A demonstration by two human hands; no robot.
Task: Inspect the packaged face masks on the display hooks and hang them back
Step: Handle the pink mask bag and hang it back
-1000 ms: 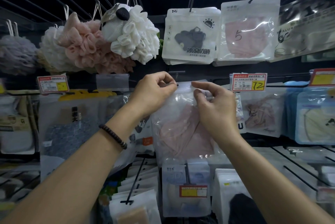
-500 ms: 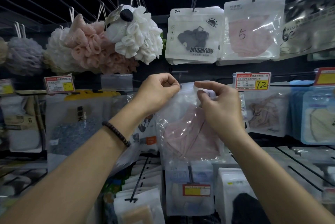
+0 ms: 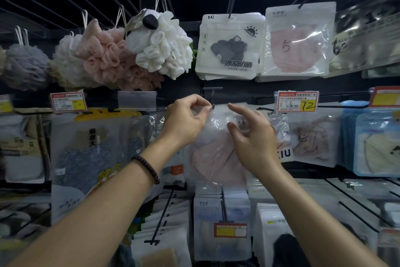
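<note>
A clear packet with a pink face mask (image 3: 213, 158) hangs in the middle of the display, its top edge at the black tip of a display hook (image 3: 212, 106). My left hand (image 3: 187, 121) pinches the packet's top left corner beside that tip. My right hand (image 3: 252, 137) is in front of the packet's right side with fingers spread, off the plastic. More packaged masks hang above: a white packet with a dark mask (image 3: 229, 50) and a clear packet with a pink mask marked 5 (image 3: 296, 44).
Bath puffs in white (image 3: 164, 44), pink (image 3: 106, 59) and grey (image 3: 26, 65) hang at upper left. A price tag marked 12 (image 3: 296, 101) juts out at right. Black hooks with more packets (image 3: 220, 223) stick out below my arms. A bath-towel pack (image 3: 86, 158) hangs at left.
My right hand has let go of the packet's top edge and opened, moving slightly down and right. My left hand keeps its pinch at the hook tip. The view has tilted slightly.
</note>
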